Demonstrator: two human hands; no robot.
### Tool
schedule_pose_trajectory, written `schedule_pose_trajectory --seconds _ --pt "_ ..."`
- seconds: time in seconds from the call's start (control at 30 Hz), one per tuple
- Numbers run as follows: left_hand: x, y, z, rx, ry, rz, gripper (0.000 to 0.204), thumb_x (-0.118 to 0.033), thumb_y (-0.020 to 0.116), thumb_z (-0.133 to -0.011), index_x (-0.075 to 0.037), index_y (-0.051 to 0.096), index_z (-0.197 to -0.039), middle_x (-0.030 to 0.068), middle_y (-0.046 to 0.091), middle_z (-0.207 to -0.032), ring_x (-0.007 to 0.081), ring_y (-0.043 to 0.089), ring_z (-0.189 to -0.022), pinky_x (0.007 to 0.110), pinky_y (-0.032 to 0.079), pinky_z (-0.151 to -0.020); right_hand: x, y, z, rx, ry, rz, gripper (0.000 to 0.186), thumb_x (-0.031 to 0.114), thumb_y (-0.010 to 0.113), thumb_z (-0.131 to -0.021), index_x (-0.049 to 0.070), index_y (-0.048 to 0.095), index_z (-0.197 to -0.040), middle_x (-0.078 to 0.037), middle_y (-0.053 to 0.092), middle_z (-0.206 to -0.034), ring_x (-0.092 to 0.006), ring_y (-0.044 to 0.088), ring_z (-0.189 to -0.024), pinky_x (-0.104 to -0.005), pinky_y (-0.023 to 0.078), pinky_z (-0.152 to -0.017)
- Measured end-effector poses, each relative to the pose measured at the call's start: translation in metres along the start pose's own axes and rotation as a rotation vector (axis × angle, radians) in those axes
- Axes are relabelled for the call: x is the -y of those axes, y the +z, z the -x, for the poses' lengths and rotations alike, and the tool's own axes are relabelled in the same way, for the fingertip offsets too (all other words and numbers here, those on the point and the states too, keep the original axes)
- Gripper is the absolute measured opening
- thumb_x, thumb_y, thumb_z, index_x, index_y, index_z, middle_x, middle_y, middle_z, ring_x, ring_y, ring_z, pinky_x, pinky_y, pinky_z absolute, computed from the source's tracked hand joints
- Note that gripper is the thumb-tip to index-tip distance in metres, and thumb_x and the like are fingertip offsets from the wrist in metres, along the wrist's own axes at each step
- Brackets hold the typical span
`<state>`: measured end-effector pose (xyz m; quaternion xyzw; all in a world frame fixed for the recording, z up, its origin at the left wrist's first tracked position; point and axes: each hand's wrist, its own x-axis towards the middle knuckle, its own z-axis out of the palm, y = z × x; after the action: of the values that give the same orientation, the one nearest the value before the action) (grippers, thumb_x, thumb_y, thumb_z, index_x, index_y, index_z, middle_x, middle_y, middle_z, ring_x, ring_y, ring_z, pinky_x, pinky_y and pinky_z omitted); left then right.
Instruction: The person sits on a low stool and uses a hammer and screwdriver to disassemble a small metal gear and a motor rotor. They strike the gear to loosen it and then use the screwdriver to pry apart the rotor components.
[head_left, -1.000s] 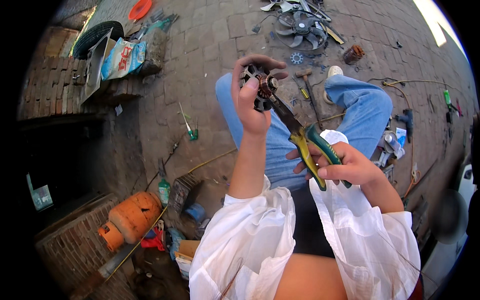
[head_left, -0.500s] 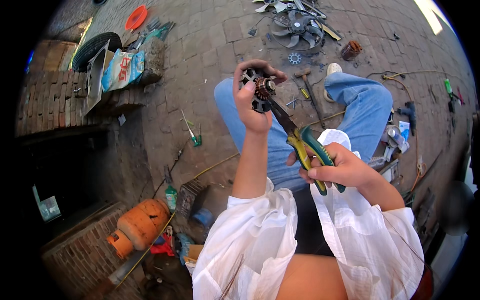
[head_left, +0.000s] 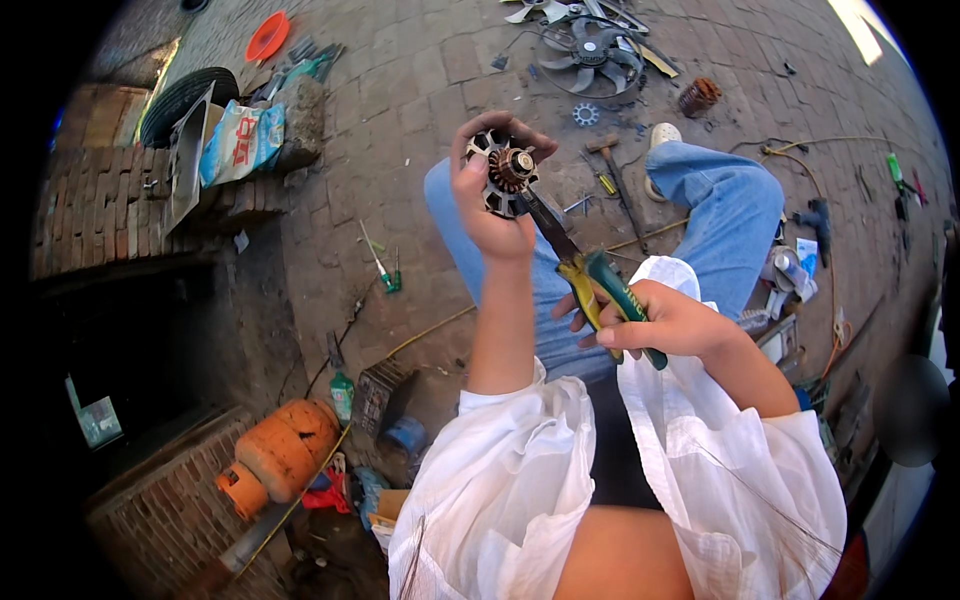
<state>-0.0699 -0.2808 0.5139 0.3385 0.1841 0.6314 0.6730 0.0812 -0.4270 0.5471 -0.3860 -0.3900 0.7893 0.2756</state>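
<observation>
My left hand is wrapped round a motor rotor, a dark slotted disc with a copper-coloured ring and a short shaft end facing up. In my right hand are long-nose pliers with green and yellow handles. The pliers' dark jaws reach up and left to the rotor's lower edge, next to the copper ring. Whether the tips grip part of it is too small to tell.
Past my knees lie a hammer, a black fan, a rusty copper coil and a toothed disc. Screwdrivers rest on the bricks at left. An orange gas cylinder lies at lower left.
The rotor has tilted so its copper ring faces up more. Both hands, with rotor and pliers, have shifted slightly left, and the pliers' handles have moved closer together.
</observation>
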Motion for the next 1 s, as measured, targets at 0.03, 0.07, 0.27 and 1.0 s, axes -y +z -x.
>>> schedule_pose_trajectory --seconds 0.03,0.07,0.27,1.0 --pt "-0.001 -0.004 -0.001 0.024 -0.011 0.0 0.044 -0.03 0.046 -0.086 0.001 0.055 -0.116 0.0143 0.062 -0.098 0.0276 0.065 -0.091 0.045 0.055 -0.084 0.0 -0.002 0.001 -0.004 -0.002 0.012 0.022 0.019 0.063 -0.092 0.001 0.055 -0.102 -0.015 0.058 -0.119 -0.0179 0.061 -0.099 -0.0294 0.05 -0.078" --pt "-0.002 -0.006 -0.001 0.048 -0.022 -0.001 0.045 -0.031 0.046 -0.086 0.001 0.055 -0.116 0.0146 0.063 -0.099 0.0276 0.065 -0.091 0.045 0.055 -0.084 0.001 -0.004 0.002 -0.004 -0.026 0.033 0.036 0.024 0.063 -0.092 0.001 0.054 -0.118 -0.012 0.061 -0.109 -0.0145 0.061 -0.092 -0.0279 0.048 -0.073" --pt "-0.005 -0.006 0.003 0.046 -0.061 0.014 0.045 -0.032 0.047 -0.086 0.001 0.055 -0.116 0.0152 0.063 -0.101 0.0282 0.065 -0.093 0.046 0.055 -0.084 0.01 -0.006 0.007 -0.083 -0.016 0.055 0.028 0.03 0.062 -0.096 0.003 0.056 -0.092 -0.016 0.05 -0.138 -0.0255 0.056 -0.119 -0.0296 0.05 -0.073" --pt "-0.007 -0.002 0.014 -0.263 -0.407 -0.141 0.028 -0.033 0.056 -0.096 -0.006 0.055 -0.105 0.0039 0.06 -0.084 0.014 0.064 -0.073 0.029 0.055 -0.064 0.023 0.002 0.01 -0.586 -0.236 1.205 0.028 0.018 0.068 -0.086 -0.004 0.064 -0.102 -0.025 0.051 -0.13 -0.0395 0.048 -0.119 -0.0464 0.041 -0.1"
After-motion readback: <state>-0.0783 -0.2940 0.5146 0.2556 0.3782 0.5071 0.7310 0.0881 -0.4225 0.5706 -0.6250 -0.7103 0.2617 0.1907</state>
